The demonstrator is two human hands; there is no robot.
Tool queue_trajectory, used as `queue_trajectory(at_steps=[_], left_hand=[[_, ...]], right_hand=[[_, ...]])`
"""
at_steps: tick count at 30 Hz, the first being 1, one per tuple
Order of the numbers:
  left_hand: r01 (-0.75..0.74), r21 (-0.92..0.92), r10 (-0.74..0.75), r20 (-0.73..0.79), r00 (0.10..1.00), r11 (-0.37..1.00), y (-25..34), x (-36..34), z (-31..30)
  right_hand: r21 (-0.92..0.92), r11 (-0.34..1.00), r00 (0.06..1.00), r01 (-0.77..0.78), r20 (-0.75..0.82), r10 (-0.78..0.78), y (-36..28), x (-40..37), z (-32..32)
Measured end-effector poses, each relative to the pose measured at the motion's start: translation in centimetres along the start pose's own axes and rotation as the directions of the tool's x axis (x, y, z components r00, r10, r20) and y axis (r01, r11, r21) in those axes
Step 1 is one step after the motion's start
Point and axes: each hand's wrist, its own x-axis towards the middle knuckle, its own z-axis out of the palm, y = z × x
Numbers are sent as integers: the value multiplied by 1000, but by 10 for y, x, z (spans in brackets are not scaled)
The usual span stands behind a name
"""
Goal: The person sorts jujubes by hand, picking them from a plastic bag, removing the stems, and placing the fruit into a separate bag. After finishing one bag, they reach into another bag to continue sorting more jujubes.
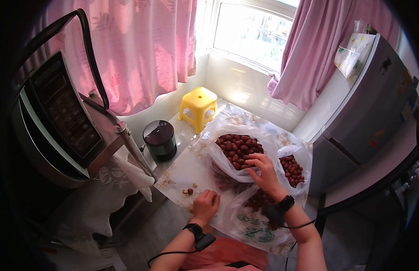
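Observation:
A large clear plastic bag (213,156) stands open on the table, full of dark red dates (239,147). My right hand (263,171) is over its near right edge, thumb and fingers apart, fingertips at the dates. My left hand (206,205) rests low over the table with its fingers curled in; whatever they hold, if anything, is hidden. Just left of it lie a whole date (190,191) and a few small yellowish-brown pieces (185,191). A smaller bag of dates (292,170) sits to the right. Another printed bag (248,221) with dates is partly behind my right forearm.
The table (175,174) has a flower-patterned cover. A yellow stool (199,106) and a dark lidded bin (160,140) stand beyond it on the left. A microwave (60,117) on a rack is at far left, a grey refrigerator (358,117) at right.

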Motion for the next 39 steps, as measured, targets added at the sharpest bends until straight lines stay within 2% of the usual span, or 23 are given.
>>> queue_trajectory(at_steps=[3, 5, 9, 10, 12, 13, 15, 20, 22, 23, 24, 25, 26, 27, 28, 29, 30, 31, 33, 34, 36, 37, 39], left_hand=[[-21, 7, 22, -21, 1000, 1000, -3, 0, 3], [-49, 6, 49, -35, 998, 999, -2, -1, 4], [-43, 14, 44, -34, 998, 999, -1, -1, 3], [-52, 25, 53, -43, 998, 998, -2, -1, 3], [-35, 25, 35, -29, 999, 999, 0, -1, 3], [-13, 25, 14, -20, 1000, 1000, 1, -2, 3], [-9, 20, 9, -15, 1000, 1000, 0, -2, 4], [-4, 8, 4, 1, 1000, 1000, 2, -2, 3], [10, -19, -10, 19, 1000, 1000, -6, -3, 4], [28, -59, -27, 19, 999, 998, -6, -2, 5], [65, -116, -65, 7, 998, 991, -1, 0, 5], [52, -110, -50, 23, 998, 993, 18, 4, 4], [-15, -167, 16, 5, 1000, 986, 39, 4, 4], [-75, -222, 74, -14, 997, 972, 67, 1, 2], [-121, -294, 135, 29, 990, 948, 96, -1, 2], [-151, -340, 198, 107, 974, 928, 113, -5, 8], [-214, -358, 291, 177, 940, 909, 122, -11, 19], [-197, -382, 320, 292, 901, 903, 128, -18, 30], [-206, -390, 369, 407, 835, 897, 131, -34, 52], [-212, -393, 377, 412, 829, 895, 130, -42, 61], [-270, -256, 352, 370, 860, 928, 128, -52, 75], [-276, -258, 360, 378, 853, 926, 128, -53, 79], [-313, -35, 313, 209, 926, 949, 125, -56, 84]], right_hand=[[15, 1000, 997, -22, -72, 23, -22, -34, -31], [60, 976, 971, -209, -108, 214, -29, -68, -52], [125, 904, 887, -409, -177, 426, -25, -150, -81], [127, 903, 885, -411, -183, 429, -22, -171, -86], [514, 690, 682, -509, -248, 688, -16, -211, -94], [519, 688, 677, -508, -253, 691, -15, -226, -99], [628, 580, 522, -519, -304, 797, -17, -250, -106], [677, 540, 479, -500, -304, 824, -32, -270, -95], [721, 569, 527, -396, -329, 784, -42, -264, -93], [728, 559, 509, -396, -333, 794, -49, -261, -95], [750, 571, 569, -333, -323, 756, -56, -255, -97], [771, 579, 627, -266, -318, 711, -62, -249, -98], [776, 573, 613, -261, -326, 720, -64, -245, -98], [813, 519, 661, -263, -240, 711, -68, -243, -97], [845, 461, 708, -269, -151, 690, -73, -243, -95], [850, 453, 701, -269, -150, 697, -74, -242, -91], [868, 391, 717, -307, -59, 694, -70, -241, -84], [878, 330, 730, -345, 30, 683, -65, -242, -78], [872, 321, 706, -370, 39, 707, -50, -252, -60], [862, 315, 685, -398, 50, 727, -40, -258, -51], [881, 289, 679, -376, 50, 733, -17, -277, -32], [895, 259, 676, -363, 62, 734, -14, -284, -29], [914, 224, 667, -339, 65, 742, -11, -295, -28]])
